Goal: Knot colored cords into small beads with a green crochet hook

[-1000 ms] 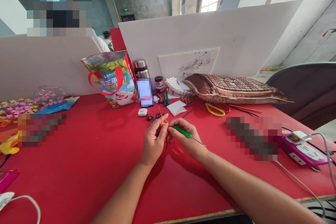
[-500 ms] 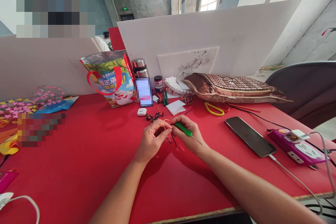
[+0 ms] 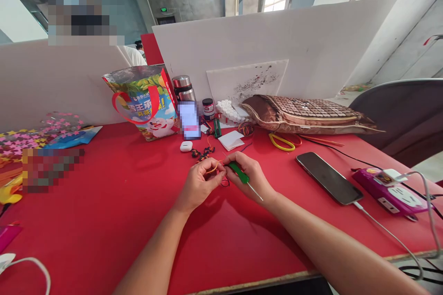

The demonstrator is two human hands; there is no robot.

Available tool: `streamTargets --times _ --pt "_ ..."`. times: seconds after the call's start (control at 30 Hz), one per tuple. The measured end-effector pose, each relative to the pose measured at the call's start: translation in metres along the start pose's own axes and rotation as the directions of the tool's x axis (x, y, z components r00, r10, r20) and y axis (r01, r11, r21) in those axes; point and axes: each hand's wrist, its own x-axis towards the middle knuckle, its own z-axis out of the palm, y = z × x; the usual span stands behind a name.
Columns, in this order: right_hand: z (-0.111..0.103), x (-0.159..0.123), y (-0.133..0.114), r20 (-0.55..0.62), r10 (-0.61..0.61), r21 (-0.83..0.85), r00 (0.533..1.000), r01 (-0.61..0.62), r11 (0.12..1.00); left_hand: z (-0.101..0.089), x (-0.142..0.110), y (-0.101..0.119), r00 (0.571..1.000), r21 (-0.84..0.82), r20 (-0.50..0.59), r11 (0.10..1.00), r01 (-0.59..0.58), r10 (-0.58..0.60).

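My left hand (image 3: 200, 179) is pinched on an orange cord (image 3: 212, 169), which curves over its fingers. Close against it, my right hand (image 3: 247, 173) is closed around the green handle (image 3: 237, 171) of a thin metal-shafted tool, whose shaft points down toward my wrist. The fingertips of both hands meet over the red table, and a dark cord loop (image 3: 225, 183) hangs beneath them. Whether my right fingertips also grip the cord is hard to make out. Just beyond the hands lie knotted black-and-orange cord pieces (image 3: 206, 151) and a white earbud case (image 3: 186, 146).
A phone (image 3: 189, 120) leans on a steel flask (image 3: 183, 87) beside a colourful bag (image 3: 143, 106). Yellow-handled scissors (image 3: 282, 143), a brown cushion (image 3: 304, 115), a charging phone (image 3: 328, 177) and a purple power strip (image 3: 391, 193) are on the right. Folded white paper (image 3: 231, 140) lies ahead.
The tool in my right hand has turned, its shaft now pointing more steeply down. The orange cord arcs lower over my left fingers, and the dark cord hangs shorter.
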Motion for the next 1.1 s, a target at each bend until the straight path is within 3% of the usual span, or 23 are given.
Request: streamTargets --times 0.37,0.57,0.73,0.9,1.1 --pt "-0.005 0.003 -0.008 0.03 -0.002 -0.028 1.0 0.003 1.0 0.005 -0.001 -0.002 0.999 0.055 -0.034 0.998 0.028 -0.026" --pt "0.0 0.001 -0.008 0.015 0.059 0.0 0.998 -0.059 0.998 0.002 0.005 -0.01 0.985 0.036 -0.17 0.999 0.036 -0.03" --pt "0.003 0.001 -0.004 0.023 0.169 0.156 0.985 -0.171 0.973 -0.004 0.008 -0.009 0.971 -0.087 -0.22 0.994 0.071 -0.089" --pt "0.0 0.004 -0.005 0.024 0.312 0.352 0.95 -0.3 0.887 -0.004 0.006 -0.007 0.968 -0.216 -0.199 0.971 0.106 -0.15" --pt "-0.002 0.009 -0.008 0.025 0.373 0.482 0.927 -0.338 0.808 -0.002 0.004 -0.005 0.977 -0.331 -0.123 0.935 0.123 -0.172"
